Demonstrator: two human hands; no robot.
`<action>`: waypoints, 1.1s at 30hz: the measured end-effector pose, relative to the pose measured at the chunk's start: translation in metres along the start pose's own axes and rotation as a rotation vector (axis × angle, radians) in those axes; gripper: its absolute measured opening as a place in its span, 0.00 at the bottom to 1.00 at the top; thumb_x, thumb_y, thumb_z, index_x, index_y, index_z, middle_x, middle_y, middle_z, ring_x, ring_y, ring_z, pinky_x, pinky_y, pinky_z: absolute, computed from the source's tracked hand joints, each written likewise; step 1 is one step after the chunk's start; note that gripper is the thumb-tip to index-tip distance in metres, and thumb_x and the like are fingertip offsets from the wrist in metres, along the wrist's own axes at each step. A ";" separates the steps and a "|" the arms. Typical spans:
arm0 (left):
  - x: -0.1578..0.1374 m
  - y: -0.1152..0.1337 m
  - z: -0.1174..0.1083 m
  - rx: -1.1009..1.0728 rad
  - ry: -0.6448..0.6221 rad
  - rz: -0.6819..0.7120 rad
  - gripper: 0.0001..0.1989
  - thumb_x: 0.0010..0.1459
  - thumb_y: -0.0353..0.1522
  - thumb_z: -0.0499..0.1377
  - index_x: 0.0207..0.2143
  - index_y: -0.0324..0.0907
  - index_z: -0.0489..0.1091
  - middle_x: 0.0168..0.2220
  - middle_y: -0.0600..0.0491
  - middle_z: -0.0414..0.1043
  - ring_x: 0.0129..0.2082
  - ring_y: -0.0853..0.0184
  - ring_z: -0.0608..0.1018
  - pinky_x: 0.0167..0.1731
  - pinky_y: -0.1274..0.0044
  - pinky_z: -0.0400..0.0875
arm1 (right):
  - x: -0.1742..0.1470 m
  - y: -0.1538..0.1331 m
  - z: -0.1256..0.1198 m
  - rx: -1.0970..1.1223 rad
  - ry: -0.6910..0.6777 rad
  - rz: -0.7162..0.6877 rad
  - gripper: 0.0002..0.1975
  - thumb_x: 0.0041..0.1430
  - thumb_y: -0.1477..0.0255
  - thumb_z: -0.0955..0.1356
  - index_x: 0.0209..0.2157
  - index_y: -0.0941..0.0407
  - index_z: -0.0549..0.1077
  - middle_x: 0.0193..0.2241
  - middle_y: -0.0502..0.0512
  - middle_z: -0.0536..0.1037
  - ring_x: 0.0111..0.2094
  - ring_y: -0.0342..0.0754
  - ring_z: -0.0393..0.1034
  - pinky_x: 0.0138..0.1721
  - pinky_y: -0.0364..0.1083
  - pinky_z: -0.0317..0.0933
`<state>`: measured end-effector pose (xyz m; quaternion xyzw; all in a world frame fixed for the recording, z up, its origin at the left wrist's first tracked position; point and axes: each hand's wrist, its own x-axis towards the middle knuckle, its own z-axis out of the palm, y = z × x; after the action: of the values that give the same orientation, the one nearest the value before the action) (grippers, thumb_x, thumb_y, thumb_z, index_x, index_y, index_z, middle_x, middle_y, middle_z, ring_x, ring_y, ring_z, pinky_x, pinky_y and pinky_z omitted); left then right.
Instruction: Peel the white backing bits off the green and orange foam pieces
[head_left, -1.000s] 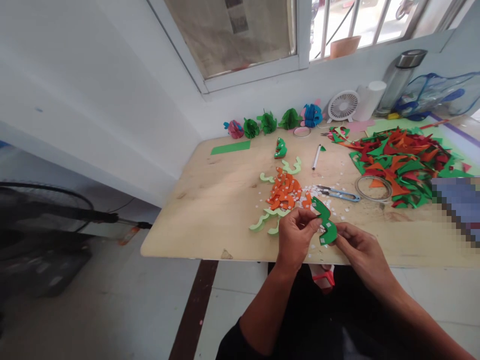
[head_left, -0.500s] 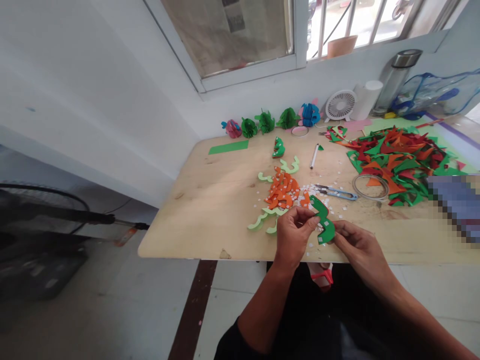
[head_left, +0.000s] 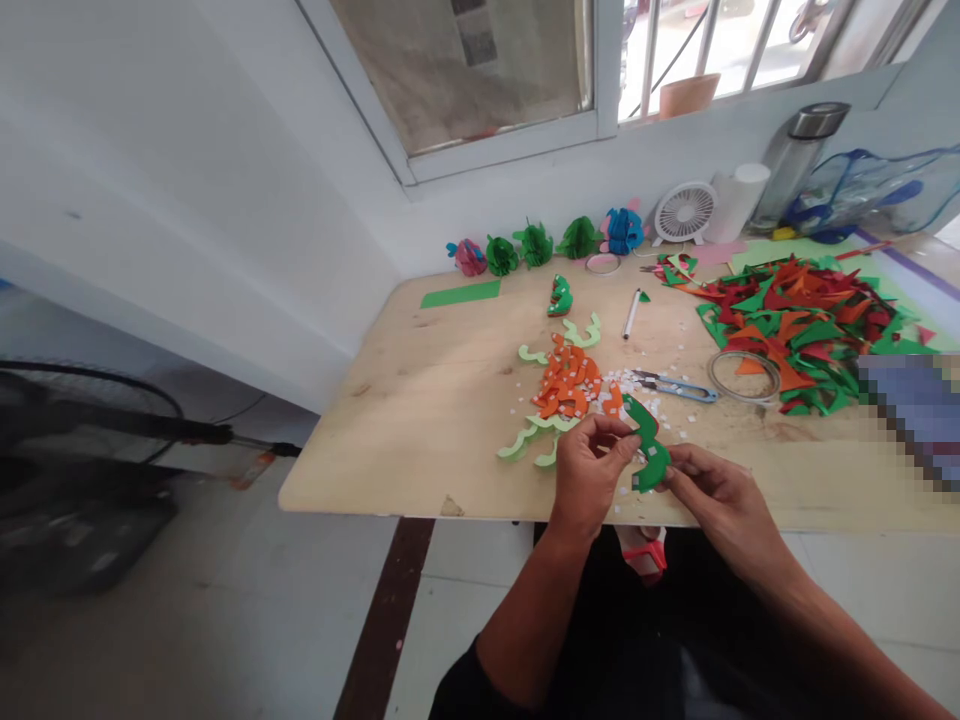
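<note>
Between my two hands is a wavy green paper cutout (head_left: 654, 464) with small white squares on it and a red edge showing behind. My left hand (head_left: 589, 470) pinches its left side between thumb and fingers. At its lower right edge, my right hand (head_left: 712, 490) grips it the same way. Just beyond my left hand lies a pile of orange paper cutouts (head_left: 568, 378), with pale green wavy strips (head_left: 517, 443) beside it. Tiny white squares (head_left: 660, 408) are scattered around. Blue-handled thread snips (head_left: 679, 387) rest behind the held cutout.
A heap of red, green and orange scraps (head_left: 814, 310) covers the right side, with a tape roll (head_left: 745, 375) at its edge. A white pen (head_left: 631, 313) and stacked green cutouts (head_left: 559, 296) lie farther back. Folded paper figures (head_left: 536, 243) and a small fan (head_left: 685, 212) line the wall.
The view has shifted very slightly. Both hands keep their hold on the green cutout, which is tilted a little differently.
</note>
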<state>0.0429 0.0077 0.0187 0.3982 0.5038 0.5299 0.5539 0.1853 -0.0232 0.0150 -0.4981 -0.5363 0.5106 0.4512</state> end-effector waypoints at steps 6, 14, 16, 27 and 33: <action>0.000 -0.001 0.001 -0.075 -0.017 -0.037 0.07 0.43 0.30 0.65 0.26 0.39 0.71 0.25 0.54 0.72 0.23 0.74 0.70 0.26 0.81 0.64 | -0.001 -0.001 0.000 0.019 -0.018 0.004 0.10 0.55 0.62 0.70 0.31 0.54 0.77 0.23 0.50 0.77 0.23 0.44 0.67 0.22 0.41 0.61; -0.002 0.001 0.002 -0.187 -0.044 -0.077 0.10 0.42 0.29 0.66 0.30 0.38 0.70 0.28 0.54 0.72 0.24 0.74 0.69 0.20 0.83 0.60 | 0.000 -0.002 -0.001 0.011 -0.019 -0.006 0.10 0.55 0.62 0.70 0.31 0.54 0.77 0.24 0.50 0.77 0.23 0.43 0.67 0.24 0.40 0.60; -0.002 0.001 0.002 -0.217 -0.041 -0.078 0.11 0.41 0.28 0.66 0.30 0.38 0.70 0.28 0.55 0.72 0.24 0.75 0.69 0.21 0.83 0.61 | 0.000 -0.001 -0.001 0.018 -0.016 0.001 0.09 0.54 0.63 0.71 0.31 0.54 0.77 0.25 0.50 0.78 0.24 0.43 0.68 0.24 0.40 0.61; -0.009 0.013 0.004 -0.295 -0.011 -0.079 0.10 0.38 0.26 0.67 0.27 0.38 0.71 0.25 0.56 0.71 0.24 0.75 0.70 0.25 0.82 0.63 | -0.002 0.005 -0.006 0.063 -0.040 0.035 0.08 0.56 0.64 0.70 0.35 0.52 0.79 0.31 0.51 0.80 0.32 0.46 0.72 0.34 0.41 0.65; -0.010 0.012 0.003 -0.259 -0.009 -0.036 0.09 0.40 0.27 0.68 0.26 0.39 0.71 0.25 0.57 0.70 0.25 0.74 0.70 0.27 0.81 0.65 | -0.003 0.006 -0.007 0.075 0.041 0.040 0.12 0.59 0.60 0.67 0.36 0.52 0.79 0.29 0.51 0.79 0.35 0.48 0.72 0.40 0.44 0.64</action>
<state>0.0443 -0.0007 0.0326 0.3168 0.4358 0.5788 0.6122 0.1925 -0.0254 0.0100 -0.5018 -0.4974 0.5288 0.4703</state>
